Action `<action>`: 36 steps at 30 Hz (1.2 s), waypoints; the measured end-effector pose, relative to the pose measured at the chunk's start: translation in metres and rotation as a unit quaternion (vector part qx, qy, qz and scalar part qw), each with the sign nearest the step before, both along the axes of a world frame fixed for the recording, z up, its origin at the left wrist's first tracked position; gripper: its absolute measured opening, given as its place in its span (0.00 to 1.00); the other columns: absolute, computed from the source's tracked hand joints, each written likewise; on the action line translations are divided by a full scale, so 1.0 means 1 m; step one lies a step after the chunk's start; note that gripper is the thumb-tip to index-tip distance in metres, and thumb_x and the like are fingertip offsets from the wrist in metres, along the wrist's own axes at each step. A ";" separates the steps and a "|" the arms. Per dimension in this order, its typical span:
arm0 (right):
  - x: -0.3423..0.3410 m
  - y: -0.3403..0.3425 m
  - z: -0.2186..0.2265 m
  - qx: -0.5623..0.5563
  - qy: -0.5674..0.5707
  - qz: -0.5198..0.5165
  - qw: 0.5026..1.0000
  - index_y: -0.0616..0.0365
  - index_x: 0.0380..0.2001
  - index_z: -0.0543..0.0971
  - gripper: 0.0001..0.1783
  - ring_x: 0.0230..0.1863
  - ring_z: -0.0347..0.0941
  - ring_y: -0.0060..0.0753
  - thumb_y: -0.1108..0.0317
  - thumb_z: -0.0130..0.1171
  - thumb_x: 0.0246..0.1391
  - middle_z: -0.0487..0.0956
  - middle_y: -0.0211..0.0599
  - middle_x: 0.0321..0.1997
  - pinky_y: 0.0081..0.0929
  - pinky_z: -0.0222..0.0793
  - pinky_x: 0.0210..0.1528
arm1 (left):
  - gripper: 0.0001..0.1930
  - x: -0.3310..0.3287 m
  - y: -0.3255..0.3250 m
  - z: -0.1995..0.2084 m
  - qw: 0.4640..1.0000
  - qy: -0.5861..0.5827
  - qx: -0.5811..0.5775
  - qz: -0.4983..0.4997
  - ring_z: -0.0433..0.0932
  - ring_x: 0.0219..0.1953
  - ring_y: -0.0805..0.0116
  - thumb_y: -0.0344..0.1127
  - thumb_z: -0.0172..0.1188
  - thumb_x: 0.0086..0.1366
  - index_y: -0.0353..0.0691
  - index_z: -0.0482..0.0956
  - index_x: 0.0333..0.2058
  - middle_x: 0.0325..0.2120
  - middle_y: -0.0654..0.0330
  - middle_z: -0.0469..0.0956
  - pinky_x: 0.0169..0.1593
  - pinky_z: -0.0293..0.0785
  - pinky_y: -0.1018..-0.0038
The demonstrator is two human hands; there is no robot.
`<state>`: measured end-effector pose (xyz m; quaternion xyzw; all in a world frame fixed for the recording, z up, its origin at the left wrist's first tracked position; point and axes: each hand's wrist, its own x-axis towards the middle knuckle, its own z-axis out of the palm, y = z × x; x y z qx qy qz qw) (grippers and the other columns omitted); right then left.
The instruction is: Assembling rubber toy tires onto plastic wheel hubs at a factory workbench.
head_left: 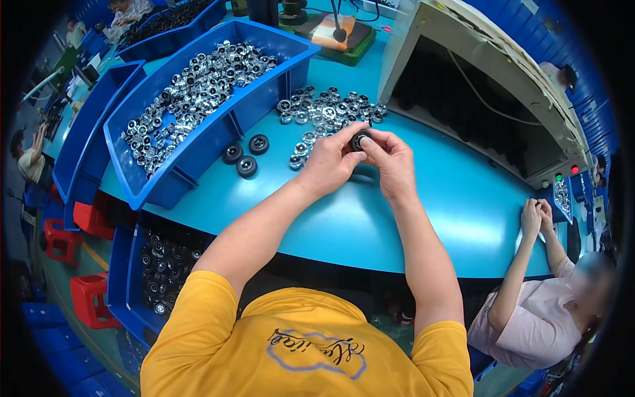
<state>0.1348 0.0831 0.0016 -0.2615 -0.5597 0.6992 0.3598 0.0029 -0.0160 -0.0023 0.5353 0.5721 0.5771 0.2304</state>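
Note:
Both my hands meet over the blue-green tabletop [317, 228], closed around one small black wheel [361, 140]. My left hand [332, 162] grips its left side, while the thumb and fingers of my right hand [391, 162] press on it from the right. Part of the wheel is hidden by my fingers. Just beyond my hands lies a loose spread of shiny chrome wheel hubs [329, 114]. To the left of my forearm, three black wheels [246, 166] rest on the table beside a large blue bin.
The blue bin [192, 173] holds many chrome hubs [198, 92]. A box-like machine [397, 73] with a dark opening stands at right. Below the table's left edge, another bin holds black wheels [162, 271]. Red stools [92, 301] stand at left; a co-worker [529, 317] works at right.

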 end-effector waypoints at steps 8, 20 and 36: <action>0.005 0.001 0.006 -0.075 0.085 0.069 0.991 0.65 0.50 0.81 0.15 0.44 0.82 0.28 0.72 0.66 0.62 0.85 0.39 0.45 0.29 0.83 0.47 | 0.25 -0.003 -0.005 0.011 0.993 -0.097 0.035 -0.052 0.80 0.32 0.76 0.27 0.64 0.68 0.41 0.74 0.64 0.35 0.63 0.83 0.34 0.78 0.77; -0.005 -0.009 -0.001 0.061 0.034 0.028 0.997 0.66 0.51 0.81 0.17 0.43 0.82 0.26 0.71 0.67 0.62 0.85 0.38 0.45 0.25 0.81 0.48 | 0.15 -0.010 -0.001 0.011 0.986 -0.165 -0.007 0.006 0.71 0.24 0.84 0.32 0.58 0.74 0.44 0.82 0.57 0.27 0.69 0.78 0.25 0.70 0.83; -0.002 0.003 -0.012 -0.042 0.009 -0.002 0.999 0.64 0.46 0.80 0.14 0.40 0.79 0.25 0.76 0.69 0.57 0.82 0.36 0.41 0.26 0.81 0.43 | 0.28 -0.006 0.000 0.003 0.999 0.036 -0.007 0.001 0.80 0.33 0.79 0.20 0.66 0.61 0.40 0.77 0.62 0.36 0.62 0.85 0.39 0.79 0.78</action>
